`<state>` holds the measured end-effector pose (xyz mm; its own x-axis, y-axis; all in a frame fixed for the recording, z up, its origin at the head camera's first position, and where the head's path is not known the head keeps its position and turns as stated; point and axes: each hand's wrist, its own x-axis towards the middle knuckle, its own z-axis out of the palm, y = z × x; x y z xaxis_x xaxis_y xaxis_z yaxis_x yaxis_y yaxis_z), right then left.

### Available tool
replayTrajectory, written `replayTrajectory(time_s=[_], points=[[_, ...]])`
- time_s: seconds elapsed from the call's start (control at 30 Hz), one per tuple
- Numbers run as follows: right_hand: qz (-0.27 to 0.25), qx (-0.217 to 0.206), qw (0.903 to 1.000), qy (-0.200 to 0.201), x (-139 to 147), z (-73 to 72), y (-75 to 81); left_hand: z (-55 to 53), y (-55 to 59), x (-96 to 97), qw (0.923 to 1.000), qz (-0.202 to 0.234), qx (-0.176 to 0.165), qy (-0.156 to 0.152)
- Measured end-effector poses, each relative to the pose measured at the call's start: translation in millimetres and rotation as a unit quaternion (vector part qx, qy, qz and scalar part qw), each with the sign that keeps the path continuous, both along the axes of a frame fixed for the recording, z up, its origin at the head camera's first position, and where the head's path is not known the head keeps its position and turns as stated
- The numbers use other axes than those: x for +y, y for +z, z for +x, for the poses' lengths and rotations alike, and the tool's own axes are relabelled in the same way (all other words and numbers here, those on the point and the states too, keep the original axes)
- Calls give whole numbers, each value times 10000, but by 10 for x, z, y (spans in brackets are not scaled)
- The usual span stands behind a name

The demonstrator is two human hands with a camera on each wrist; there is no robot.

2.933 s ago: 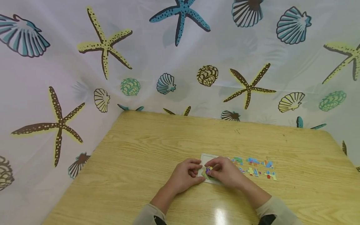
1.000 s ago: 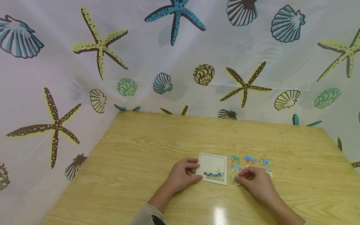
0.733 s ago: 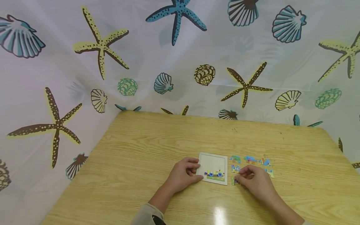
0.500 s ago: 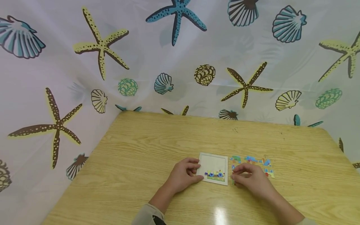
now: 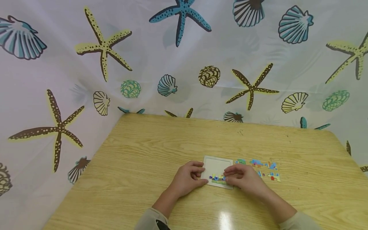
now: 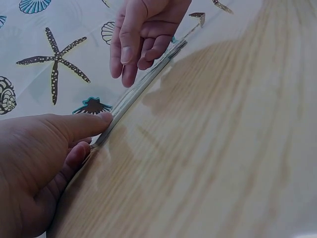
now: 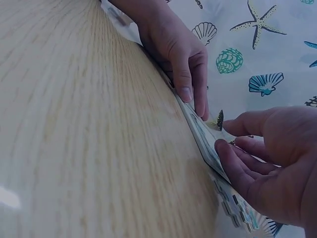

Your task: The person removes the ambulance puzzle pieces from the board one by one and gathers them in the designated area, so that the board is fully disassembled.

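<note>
A small square puzzle board (image 5: 216, 163) with a pale raised border lies on the table. Joined jigsaw pieces (image 5: 216, 180), showing blue wheels, yellow bodywork and green ground, fill its near right part. At the left border, my left hand (image 5: 185, 179) pinches the board's edge, thumb on the near side, as the left wrist view (image 6: 44, 153) bears out. Over the near right corner hovers my right hand (image 5: 247, 179), its fingertips right at the joined pieces. In the right wrist view its thumb (image 7: 230, 163) and forefinger stand apart, with no piece visible between them.
Several loose jigsaw pieces (image 5: 271, 165) lie in rows right of the board, some hidden behind the right hand. The wooden table (image 5: 155, 140) meets a white shell-and-starfish curtain (image 5: 189, 64) at its back and left edges.
My right hand went from the board to the loose pieces on the right, fingered the near left ones, then came back left over the board. My left hand stayed at the board's edge.
</note>
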<state>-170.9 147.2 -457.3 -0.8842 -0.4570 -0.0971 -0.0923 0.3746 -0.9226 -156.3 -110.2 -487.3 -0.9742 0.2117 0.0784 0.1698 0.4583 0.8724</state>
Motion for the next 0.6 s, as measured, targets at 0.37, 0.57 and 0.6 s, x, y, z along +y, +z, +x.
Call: replayTrajectory(time_s=[0.37, 0.57, 0.6], points=[[487, 274, 9984, 76, -160, 25, -17, -12, -3, 0, 9999, -66, 68, -37], [330, 30, 9993, 199, -144, -21, -8, -22, -18, -4, 9999, -91, 88, -7], [286, 3, 9993, 224, -141, -25, -4, -24, -25, -4, 9999, -91, 90, -1]])
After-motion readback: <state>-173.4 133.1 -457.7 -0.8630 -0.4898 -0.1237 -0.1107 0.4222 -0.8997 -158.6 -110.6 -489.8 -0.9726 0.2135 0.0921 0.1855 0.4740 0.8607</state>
